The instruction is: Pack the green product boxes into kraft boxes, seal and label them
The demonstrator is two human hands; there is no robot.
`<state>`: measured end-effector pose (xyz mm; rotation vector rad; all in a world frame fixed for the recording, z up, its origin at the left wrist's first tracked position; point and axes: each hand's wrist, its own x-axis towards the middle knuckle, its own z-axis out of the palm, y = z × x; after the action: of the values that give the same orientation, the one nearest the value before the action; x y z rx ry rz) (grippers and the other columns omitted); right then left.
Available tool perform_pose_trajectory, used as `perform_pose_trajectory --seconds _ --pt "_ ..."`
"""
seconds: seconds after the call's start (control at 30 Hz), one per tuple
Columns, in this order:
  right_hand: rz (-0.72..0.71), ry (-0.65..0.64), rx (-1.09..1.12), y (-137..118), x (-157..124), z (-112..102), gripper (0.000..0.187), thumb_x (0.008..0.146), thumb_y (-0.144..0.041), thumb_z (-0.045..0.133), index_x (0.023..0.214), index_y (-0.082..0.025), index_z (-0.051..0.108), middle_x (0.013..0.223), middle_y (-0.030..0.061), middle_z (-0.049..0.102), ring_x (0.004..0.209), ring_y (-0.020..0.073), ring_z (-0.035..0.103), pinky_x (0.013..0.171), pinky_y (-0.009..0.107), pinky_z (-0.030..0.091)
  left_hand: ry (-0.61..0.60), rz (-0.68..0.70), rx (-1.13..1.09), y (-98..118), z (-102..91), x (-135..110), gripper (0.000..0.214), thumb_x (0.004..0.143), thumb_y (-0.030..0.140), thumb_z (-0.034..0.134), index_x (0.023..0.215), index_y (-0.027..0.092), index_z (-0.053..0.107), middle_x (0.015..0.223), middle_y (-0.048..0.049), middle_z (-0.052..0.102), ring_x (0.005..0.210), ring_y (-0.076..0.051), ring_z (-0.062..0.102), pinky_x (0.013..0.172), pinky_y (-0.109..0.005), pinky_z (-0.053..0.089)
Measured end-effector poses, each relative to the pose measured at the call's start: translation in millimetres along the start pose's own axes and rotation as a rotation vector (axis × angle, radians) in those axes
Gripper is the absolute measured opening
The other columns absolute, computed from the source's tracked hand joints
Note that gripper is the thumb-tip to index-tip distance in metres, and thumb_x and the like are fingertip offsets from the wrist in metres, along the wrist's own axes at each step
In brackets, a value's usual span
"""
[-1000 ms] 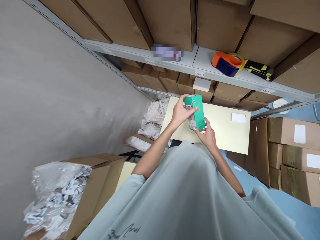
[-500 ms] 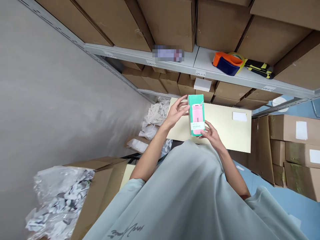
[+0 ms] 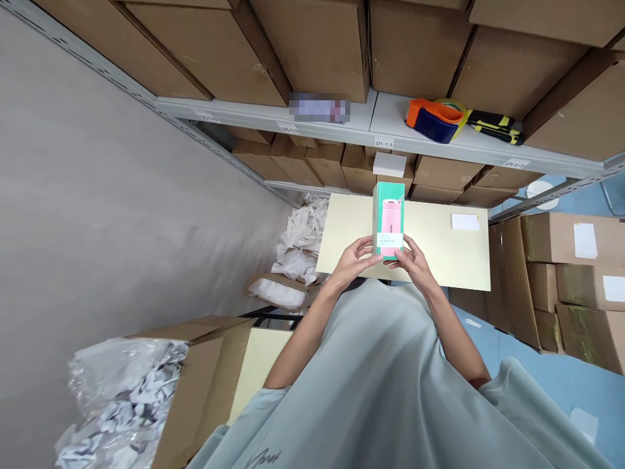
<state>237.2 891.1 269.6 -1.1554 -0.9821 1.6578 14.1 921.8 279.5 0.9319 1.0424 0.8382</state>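
A green product box point(image 3: 389, 218) with a pink appliance printed on its front is held up over the pale yellow tabletop point(image 3: 444, 257). My left hand point(image 3: 356, 260) grips its lower left side, thumb along the bottom edge. At the lower right corner, my right hand point(image 3: 414, 262) is closed on the same box, its thumb on the front face. The fingers behind the box are partly hidden. Farther right on the tabletop lies a small white slip or label stack point(image 3: 465, 222).
A shelf point(image 3: 359, 118) ahead carries brown cartons, an orange and blue tape dispenser point(image 3: 434, 120) and black-yellow cutters point(image 3: 493, 126). Stacked cartons point(image 3: 551, 244) stand at right. An open carton of crumpled paper and plastic point(image 3: 131, 397) is at lower left, before a grey wall point(image 3: 122, 215).
My left hand has moved down from the box's upper left side to its lower left. The box has turned slightly, showing more of its left side. The camera view has shifted a little.
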Motion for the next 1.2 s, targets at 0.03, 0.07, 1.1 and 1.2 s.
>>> perform_pose_trajectory --seconds 0.03,0.07,1.1,1.2 --pt "0.008 -0.011 -0.017 -0.1 0.6 -0.8 0.092 0.093 -0.074 0.082 0.169 -0.036 0.046 0.135 0.0113 0.081 0.094 0.028 0.086 0.086 0.045 0.073 0.028 0.004 -0.004 -1.9 2.7 -2.4 0.076 0.071 0.048 0.105 0.134 0.019 0.074 0.141 -0.0158 0.077 0.128 -0.033 0.075 0.119 -0.053 0.057" --pt "0.014 -0.026 -0.044 -0.5 1.8 -2.6 0.093 0.094 -0.075 0.08 0.17 -0.035 0.046 0.135 0.0117 0.08 0.093 0.0277 0.086 0.085 0.045 0.073 0.054 0.007 -0.011 -3.1 4.5 -3.8 0.075 0.071 0.046 0.105 0.134 0.019 0.074 0.14 -0.0155 0.078 0.126 -0.032 0.076 0.119 -0.053 0.057" --pt "-0.236 0.142 -0.254 -41.6 78.1 -7.2 0.075 0.087 -0.08 0.079 0.145 -0.037 0.061 0.142 0.0098 0.076 0.129 0.0341 0.073 0.084 0.044 0.07 0.188 -0.077 -0.136 -28.9 -7.8 -57.3 0.083 0.066 0.05 0.106 0.135 0.019 0.073 0.147 -0.0175 0.075 0.137 -0.037 0.071 0.118 -0.058 0.06" --pt "-0.234 0.084 -0.256 -40.5 78.9 -6.6 0.076 0.09 -0.081 0.074 0.151 -0.038 0.057 0.144 0.0102 0.075 0.13 0.0346 0.073 0.086 0.047 0.071 0.115 -0.157 -0.238 -27.8 -9.0 -58.8 0.082 0.065 0.049 0.107 0.134 0.019 0.075 0.139 -0.0161 0.08 0.138 -0.038 0.072 0.12 -0.059 0.059"
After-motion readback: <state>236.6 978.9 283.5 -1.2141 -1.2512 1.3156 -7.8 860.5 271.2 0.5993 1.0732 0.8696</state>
